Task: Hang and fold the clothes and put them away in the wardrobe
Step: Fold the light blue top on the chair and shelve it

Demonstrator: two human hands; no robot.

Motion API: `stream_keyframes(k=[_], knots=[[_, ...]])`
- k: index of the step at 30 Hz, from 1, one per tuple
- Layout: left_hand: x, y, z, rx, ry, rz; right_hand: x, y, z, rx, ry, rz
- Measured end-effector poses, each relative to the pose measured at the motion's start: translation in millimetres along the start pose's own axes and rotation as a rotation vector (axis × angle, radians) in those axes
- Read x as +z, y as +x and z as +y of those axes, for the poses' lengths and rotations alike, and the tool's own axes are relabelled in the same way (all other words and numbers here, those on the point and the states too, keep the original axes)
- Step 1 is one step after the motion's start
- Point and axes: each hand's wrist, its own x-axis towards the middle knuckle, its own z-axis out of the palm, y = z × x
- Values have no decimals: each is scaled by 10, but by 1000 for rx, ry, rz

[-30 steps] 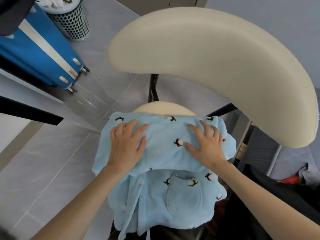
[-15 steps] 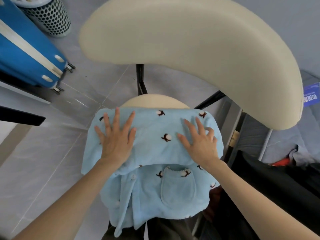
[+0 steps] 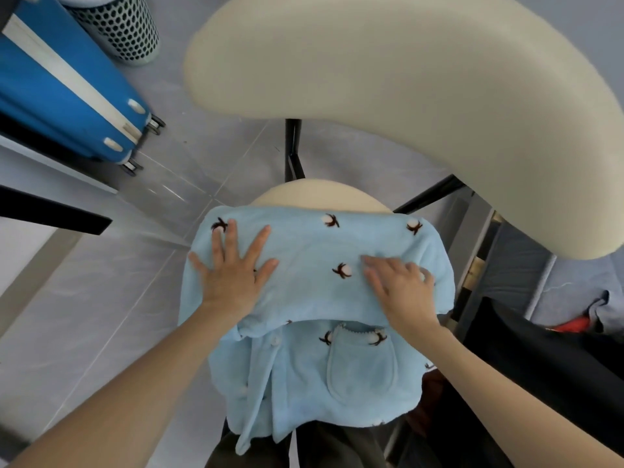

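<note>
Forearms enter from the near edge as we smooth a pale blue top (image 3: 304, 366) draped over a chair. Closest to us, below both wrists, the top's front hangs off the near side of the seat. A scalloped pocket (image 3: 361, 363) sits just under our right wrist, and a line of white buttons (image 3: 275, 341) runs down under our left.

Farther up, a folded-over layer of the top lies across the seat, and both hands rest on it. Our left hand (image 3: 233, 268) lies flat, its fingers straight and spread, the palm pressing the cloth. Our right hand (image 3: 401, 288) lies on the same layer near its right edge. Its fingers are slightly blurred but are laid out on the fabric and grip nothing. A brown-and-white cotton motif (image 3: 341, 271) shows between the two hands.

Just past our fingertips, the far rim of the cream seat (image 3: 320, 194) shows bare beyond the top's edge. A black post (image 3: 293, 146) rises behind it to the wide cream backrest (image 3: 405, 96), which curves above both hands.

Grey floor tiles (image 3: 84, 315) spread out to the left of our left hand. Well beyond that hand, a blue suitcase (image 3: 67, 96) stands on its wheels, and a perforated bin (image 3: 125, 28) stands just behind it. To the right of our right hand lies a dark pile (image 3: 523, 366) of clothing, with something red (image 3: 570, 324) at its far edge.
</note>
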Motion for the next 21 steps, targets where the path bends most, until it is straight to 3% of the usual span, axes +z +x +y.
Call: stream_keyframes(k=[2,4,8,13,21], knots=[[-155,61,45,46,14,159,-154,177,-4,-13,68,141],[-307,203,82,132,5,191,-267,408,-17,-52,104,75],[-485,589,112,294,17,4,-398,844,-170,-80,-52,-189],[-563,935,93,268,135,-344,-338,1163,-269,-16,-235,-398],[-743,849,89,287,94,-309,-513,1059,-348,-79,-315,-367]])
